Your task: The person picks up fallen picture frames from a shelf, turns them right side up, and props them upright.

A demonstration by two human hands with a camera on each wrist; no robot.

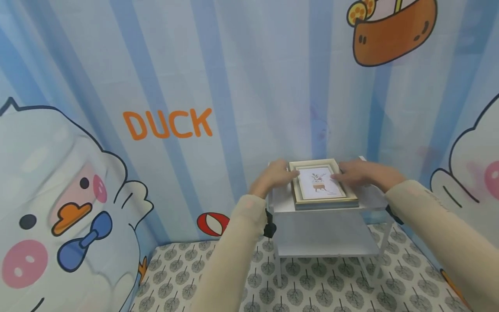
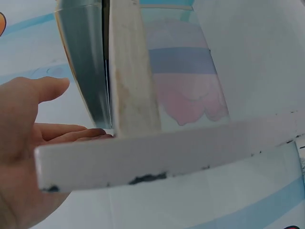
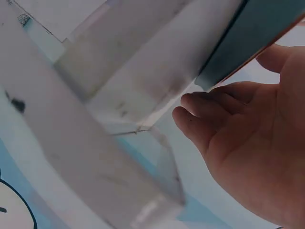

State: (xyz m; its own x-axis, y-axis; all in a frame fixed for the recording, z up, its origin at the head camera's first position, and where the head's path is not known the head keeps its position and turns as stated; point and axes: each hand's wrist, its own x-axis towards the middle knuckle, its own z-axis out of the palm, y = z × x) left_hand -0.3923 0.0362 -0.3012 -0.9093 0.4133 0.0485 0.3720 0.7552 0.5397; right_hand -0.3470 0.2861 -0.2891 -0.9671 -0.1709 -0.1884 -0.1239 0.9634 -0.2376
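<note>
A cream picture frame [image 1: 320, 184] with gold edging and a small plant print lies face up on the top tier of a white shelf rack [image 1: 281, 201]. My left hand [image 1: 277, 174] holds its left side, thumb over the border. On the opposite side my right hand [image 1: 354, 172] grips it the same way. From below, the left wrist view shows the frame's blue-grey side [image 2: 85, 62] beside my fingertips. The right wrist view shows the thumb [image 3: 272, 59] at the frame's gold edge and the other fingers bent near its underside.
Below the top tier the rack has a lower white shelf [image 1: 327, 236]. A striped blue curtain [image 1: 257, 86] with cartoon ducks hangs right behind it. The floor covering [image 1: 175, 268] has a grey tree pattern. Chipped paint marks the rack's bar [image 2: 157, 164].
</note>
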